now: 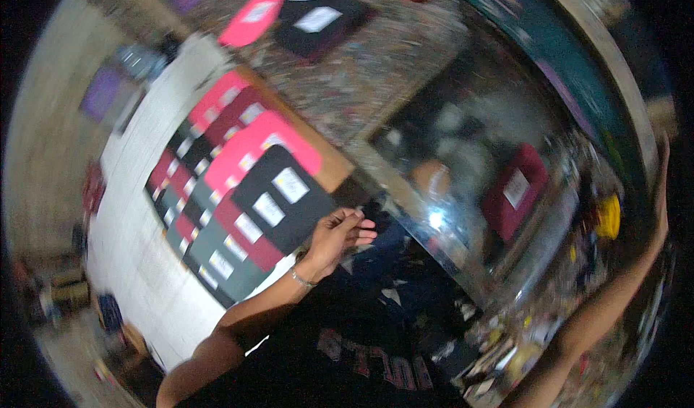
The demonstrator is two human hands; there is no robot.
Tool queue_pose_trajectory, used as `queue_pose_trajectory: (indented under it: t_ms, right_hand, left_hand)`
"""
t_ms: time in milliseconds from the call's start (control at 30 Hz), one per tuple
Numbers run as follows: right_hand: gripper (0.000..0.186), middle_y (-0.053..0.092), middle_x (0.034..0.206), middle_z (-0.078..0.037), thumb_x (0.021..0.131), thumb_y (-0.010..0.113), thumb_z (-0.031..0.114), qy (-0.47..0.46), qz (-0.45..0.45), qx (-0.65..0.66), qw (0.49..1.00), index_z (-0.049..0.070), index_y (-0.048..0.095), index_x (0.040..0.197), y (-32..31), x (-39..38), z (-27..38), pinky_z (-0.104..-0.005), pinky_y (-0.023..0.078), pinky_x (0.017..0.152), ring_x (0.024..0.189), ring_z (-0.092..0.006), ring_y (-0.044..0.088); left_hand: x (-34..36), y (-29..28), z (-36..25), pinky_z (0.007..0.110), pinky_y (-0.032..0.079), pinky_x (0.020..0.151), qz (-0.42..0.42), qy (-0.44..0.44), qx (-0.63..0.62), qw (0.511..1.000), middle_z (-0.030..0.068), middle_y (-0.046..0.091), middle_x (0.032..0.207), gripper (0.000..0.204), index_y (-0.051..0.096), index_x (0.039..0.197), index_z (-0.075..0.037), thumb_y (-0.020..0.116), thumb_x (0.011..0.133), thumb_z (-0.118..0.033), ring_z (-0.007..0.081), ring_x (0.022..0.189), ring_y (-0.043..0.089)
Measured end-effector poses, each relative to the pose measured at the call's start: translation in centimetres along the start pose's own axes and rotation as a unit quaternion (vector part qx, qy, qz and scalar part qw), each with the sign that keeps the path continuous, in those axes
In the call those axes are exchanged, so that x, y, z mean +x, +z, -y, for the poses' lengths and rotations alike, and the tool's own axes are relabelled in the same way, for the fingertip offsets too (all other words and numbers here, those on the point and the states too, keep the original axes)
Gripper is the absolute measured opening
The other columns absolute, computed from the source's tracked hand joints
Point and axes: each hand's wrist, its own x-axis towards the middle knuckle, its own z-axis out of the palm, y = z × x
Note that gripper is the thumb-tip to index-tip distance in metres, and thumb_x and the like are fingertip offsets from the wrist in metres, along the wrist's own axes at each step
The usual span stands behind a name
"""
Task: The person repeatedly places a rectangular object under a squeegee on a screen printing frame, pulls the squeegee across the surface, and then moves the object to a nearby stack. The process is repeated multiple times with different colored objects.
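Bare hands, two: left hand (345, 236) near centre, right hand (662, 191) at three o'clock. One each: bracelet (303, 280), seven o'clock; glossy pane (466, 100), two o'clock; lone maroon panel (530, 168), three o'clock; white table (137, 184), nine o'clock. Overlapping panels (231, 216): blurred, uncountable.

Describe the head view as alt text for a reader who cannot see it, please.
A person's left hand, fingers curled, is beside overlapping black, pink, maroon and grey labelled pieces on a white surface. The right hand is at the far right; a maroon piece lies on a dark reflective panel.
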Motion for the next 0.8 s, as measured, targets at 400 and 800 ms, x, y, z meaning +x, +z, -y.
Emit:
queue_pose_trajectory:
  t_ms: [400, 800]
  right_hand:
    - [0.072, 0.057, 0.057, -0.021, 0.096, 0.059, 0.054, 0.047, 0.0, 0.033, 0.998, -0.01, 0.059, 0.064, -3.1, 0.4, 14.2, -0.0471, 0.047, 0.06, 0.053, -0.0309, 0.053]
    - [0.074, 0.068, 0.092, -0.04, 0.095, 0.057, 0.057, 0.016, -0.023, 0.029, 0.999, -0.016, 0.068, 0.09, -3.7, 2.1, 13.1, -0.0532, 0.054, 0.084, 0.09, -0.0513, 0.069]
  left_hand:
    - [11.6, 23.0, 3.4, 0.05, 0.03, 0.123, 0.383, 0.53, 0.631, 0.418, 0.0171, 0.057, 0.146, 0.042, 0.065, 0.13, 0.0, 0.067, 0.096, -0.024, 0.0369, 0.142, 0.047]
    - [13.1, 24.6, 6.0, 0.059, 0.027, 0.122, 0.386, 0.485, 0.656, 0.43, 0.0124, 0.073, 0.117, 0.049, 0.07, 0.123, -0.003, 0.067, 0.094, -0.041, 0.0333, 0.112, 0.068]
